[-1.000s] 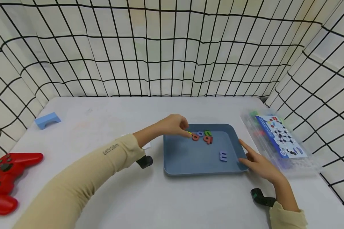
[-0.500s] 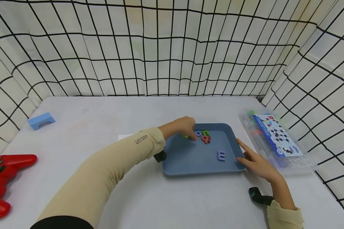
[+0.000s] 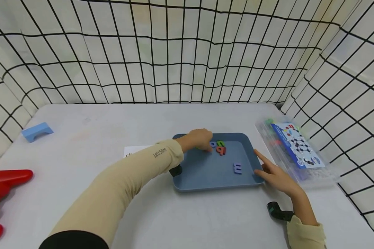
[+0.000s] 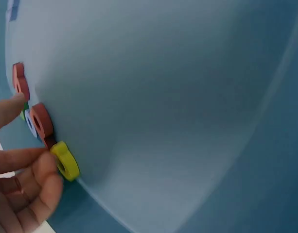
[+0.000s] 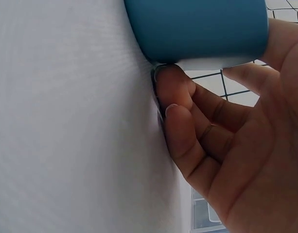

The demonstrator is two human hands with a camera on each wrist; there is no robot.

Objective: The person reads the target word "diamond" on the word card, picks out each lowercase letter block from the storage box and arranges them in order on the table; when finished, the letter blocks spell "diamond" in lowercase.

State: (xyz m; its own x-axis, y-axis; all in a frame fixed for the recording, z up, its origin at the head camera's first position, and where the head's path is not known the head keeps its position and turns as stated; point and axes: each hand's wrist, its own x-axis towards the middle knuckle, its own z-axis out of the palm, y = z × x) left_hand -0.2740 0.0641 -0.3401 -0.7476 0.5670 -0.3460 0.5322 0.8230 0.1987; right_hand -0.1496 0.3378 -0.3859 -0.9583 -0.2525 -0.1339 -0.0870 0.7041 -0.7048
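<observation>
My left hand [image 3: 200, 139] reaches into a blue-grey tray [image 3: 205, 176], over its far left part. In the left wrist view its thumb and index finger are spread. The index fingertip is right by a yellow letter [image 4: 66, 161], and a red round letter [image 4: 42, 121] lies between thumb and finger. Just right of this hand are a purple letter [image 3: 212, 144], a green letter n [image 3: 220, 143] and another red letter [image 3: 220, 150]. A purple letter m [image 3: 237, 168] lies apart, nearer the front. My right hand [image 3: 278, 178] grips the tray's right side, fingers tucked low outside the wall.
Right of the tray lies a clear plastic box [image 3: 272, 147] with a blue-and-white booklet [image 3: 299, 147] on top. A red game controller [image 3: 6, 197] and a blue arch block [image 3: 37, 132] are on the left. White paper [image 3: 134, 150] shows behind the left sleeve. Black wire mesh [image 3: 166, 65] surrounds the table.
My left hand has moved right and lowered over the letters, covering the red round one in the head view. The right hand keeps its hold on the tray, and the head view has shifted slightly.
</observation>
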